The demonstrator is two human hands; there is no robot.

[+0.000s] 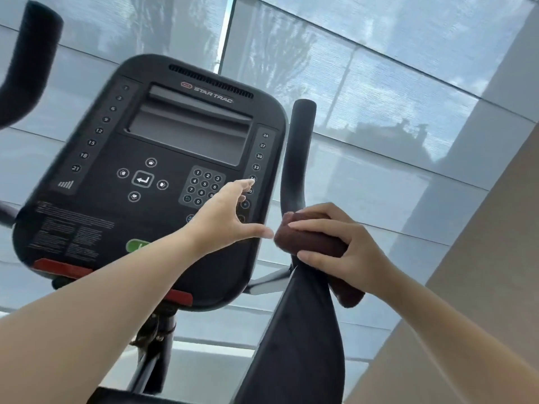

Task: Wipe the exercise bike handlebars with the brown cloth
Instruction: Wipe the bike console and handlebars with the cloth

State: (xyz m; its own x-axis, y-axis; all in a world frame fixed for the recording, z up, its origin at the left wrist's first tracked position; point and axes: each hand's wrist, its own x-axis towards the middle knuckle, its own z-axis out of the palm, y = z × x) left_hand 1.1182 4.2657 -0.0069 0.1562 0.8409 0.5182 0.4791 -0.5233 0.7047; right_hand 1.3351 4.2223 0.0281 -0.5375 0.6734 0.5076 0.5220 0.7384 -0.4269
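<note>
The brown cloth [312, 240] is wrapped around the bike's right handlebar [297, 158], a black curved bar rising beside the console. My right hand [347, 246] grips the cloth around the bar, fingers over the top and thumb beneath. A tail of the cloth hangs below my wrist. My left hand [224, 217] reaches forward in front of the console with fingers straight and spread, its thumb tip close to the cloth, holding nothing. The left handlebar [29, 59] curves up at the far left.
The black console [163, 158] with a screen, keypad and arrow buttons fills the middle. Behind it are large windows with translucent blinds [379, 83]. A beige wall [481, 258] runs along the right. The bike's frame post [154, 351] drops below the console.
</note>
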